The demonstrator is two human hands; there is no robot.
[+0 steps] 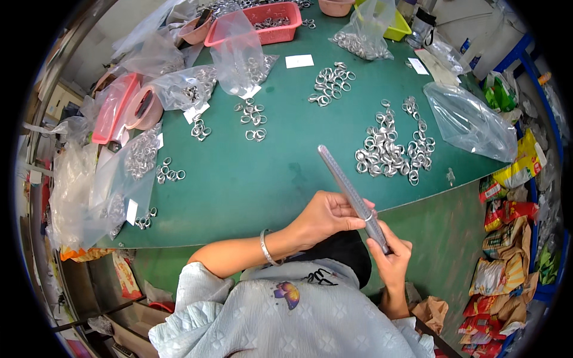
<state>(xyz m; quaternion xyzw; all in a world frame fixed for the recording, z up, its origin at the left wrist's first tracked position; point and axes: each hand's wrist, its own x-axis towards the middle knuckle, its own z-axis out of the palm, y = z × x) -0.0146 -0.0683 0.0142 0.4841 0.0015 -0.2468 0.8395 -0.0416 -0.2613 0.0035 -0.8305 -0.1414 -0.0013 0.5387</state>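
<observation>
A grey tapered ring mandrel (pixel 341 175) with fine markings slants up and to the left over the table's front edge. Its thick lower end is gripped in my right hand (pixel 394 255), fingers wrapped round it. Around the shaft, partway down, sits a silver ring (pixel 369 218). My left hand (pixel 330 216) pinches at that ring from the left side, thumb below and fingers partly behind the mandrel. Beyond the mandrel's tip, a large loose pile of silver rings (pixel 382 146) lies on the green table (pixel 256 191), with a narrower cluster of rings (pixel 420 143) beside it.
Smaller ring groups (pixel 331 85) lie farther back and to the left. Clear bags of rings (pixel 143 152) line the left side; a pink basket (pixel 280 18) stands at the back. An empty-looking plastic bag (pixel 471 122) rests at the right edge. Snack packets (pixel 501 262) hang at right.
</observation>
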